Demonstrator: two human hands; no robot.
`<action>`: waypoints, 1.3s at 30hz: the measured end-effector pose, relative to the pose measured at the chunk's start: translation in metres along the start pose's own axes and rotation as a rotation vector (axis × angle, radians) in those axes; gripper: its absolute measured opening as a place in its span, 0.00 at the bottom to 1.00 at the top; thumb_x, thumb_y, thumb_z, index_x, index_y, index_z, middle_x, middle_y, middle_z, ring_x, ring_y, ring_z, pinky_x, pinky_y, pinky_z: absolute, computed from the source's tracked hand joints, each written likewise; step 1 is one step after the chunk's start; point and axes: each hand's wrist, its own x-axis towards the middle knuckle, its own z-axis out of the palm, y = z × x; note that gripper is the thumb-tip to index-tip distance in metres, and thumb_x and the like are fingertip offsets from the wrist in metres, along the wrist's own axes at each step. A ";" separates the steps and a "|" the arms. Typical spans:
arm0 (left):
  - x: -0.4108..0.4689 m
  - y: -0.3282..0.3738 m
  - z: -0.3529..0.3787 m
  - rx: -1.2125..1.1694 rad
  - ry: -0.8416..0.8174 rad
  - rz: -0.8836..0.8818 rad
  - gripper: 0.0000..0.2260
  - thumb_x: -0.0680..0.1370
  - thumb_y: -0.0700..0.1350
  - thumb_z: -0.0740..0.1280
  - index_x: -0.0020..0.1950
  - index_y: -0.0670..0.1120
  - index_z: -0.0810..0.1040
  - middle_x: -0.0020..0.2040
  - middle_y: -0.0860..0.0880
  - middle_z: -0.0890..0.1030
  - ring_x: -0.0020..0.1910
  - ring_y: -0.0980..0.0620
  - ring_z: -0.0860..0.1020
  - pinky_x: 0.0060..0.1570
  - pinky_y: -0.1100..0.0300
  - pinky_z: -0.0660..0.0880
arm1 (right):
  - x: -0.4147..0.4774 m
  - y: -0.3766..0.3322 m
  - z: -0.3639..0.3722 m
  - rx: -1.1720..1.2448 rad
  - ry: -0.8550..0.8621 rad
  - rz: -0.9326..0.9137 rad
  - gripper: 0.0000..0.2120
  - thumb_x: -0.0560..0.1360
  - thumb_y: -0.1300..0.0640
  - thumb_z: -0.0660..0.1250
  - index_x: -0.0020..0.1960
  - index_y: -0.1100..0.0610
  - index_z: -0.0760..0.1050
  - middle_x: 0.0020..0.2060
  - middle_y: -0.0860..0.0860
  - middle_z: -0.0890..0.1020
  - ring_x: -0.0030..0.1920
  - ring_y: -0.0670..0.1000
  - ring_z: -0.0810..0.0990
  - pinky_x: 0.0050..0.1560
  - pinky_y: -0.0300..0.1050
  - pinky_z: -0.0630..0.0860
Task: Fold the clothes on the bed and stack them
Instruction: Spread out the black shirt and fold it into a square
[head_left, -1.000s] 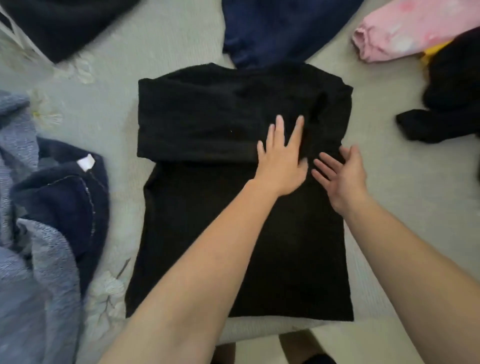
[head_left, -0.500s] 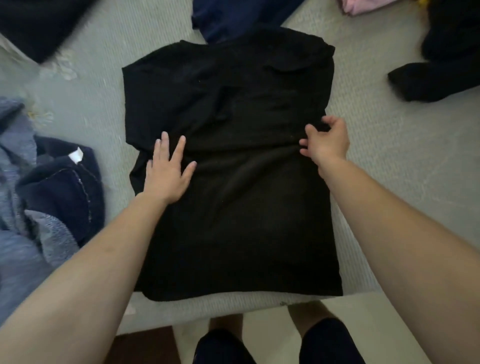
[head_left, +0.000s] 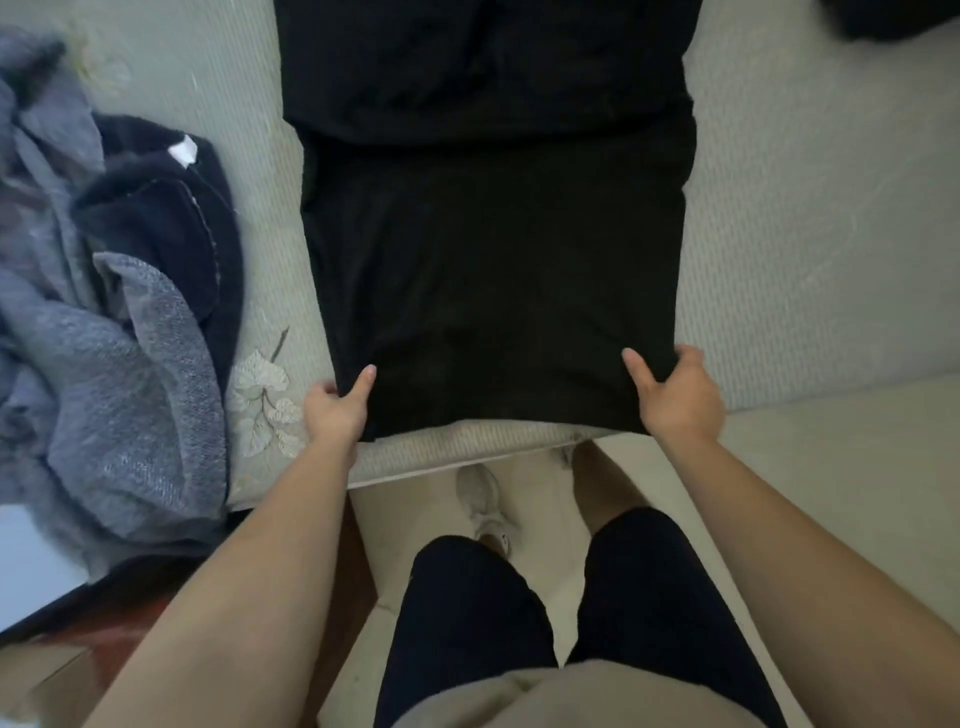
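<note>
A black sweater (head_left: 493, 249) lies flat on the pale bed (head_left: 810, 249), its sleeves folded across the chest, its hem at the bed's near edge. My left hand (head_left: 337, 410) pinches the hem's left corner, thumb on top and fingers under the cloth. My right hand (head_left: 675, 395) pinches the right corner the same way. The top of the sweater runs out of the frame.
A heap of grey knitwear (head_left: 104, 374) and a dark navy garment (head_left: 171, 218) with a white label lie on the bed to the left. Another dark garment (head_left: 893, 18) shows at the top right corner. Below the bed edge are my legs and the floor (head_left: 831, 493).
Both hands have left the sweater's middle and moved down to the hem corners, which they now pinch. The view has tilted down, so the far clothes are out of sight.
</note>
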 end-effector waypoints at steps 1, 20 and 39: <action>-0.004 -0.008 0.003 0.000 -0.042 0.037 0.32 0.72 0.59 0.75 0.69 0.43 0.73 0.62 0.47 0.79 0.61 0.49 0.77 0.58 0.56 0.74 | -0.003 0.008 0.001 0.027 -0.030 0.025 0.29 0.75 0.31 0.63 0.61 0.56 0.73 0.53 0.58 0.82 0.53 0.62 0.80 0.45 0.49 0.71; -0.123 -0.081 -0.091 -0.624 -0.457 -0.349 0.03 0.79 0.33 0.63 0.51 0.38 0.74 0.53 0.40 0.78 0.45 0.44 0.80 0.32 0.56 0.80 | -0.145 0.101 -0.086 0.807 -0.181 0.429 0.10 0.77 0.50 0.72 0.45 0.54 0.73 0.42 0.51 0.77 0.34 0.46 0.73 0.21 0.34 0.66; -0.031 0.260 -0.023 -1.008 -0.188 -0.018 0.02 0.79 0.33 0.64 0.47 0.37 0.75 0.42 0.39 0.79 0.39 0.45 0.81 0.33 0.57 0.81 | 0.115 -0.137 -0.175 1.361 -0.296 0.216 0.10 0.81 0.58 0.66 0.61 0.60 0.74 0.44 0.53 0.79 0.37 0.44 0.80 0.41 0.32 0.77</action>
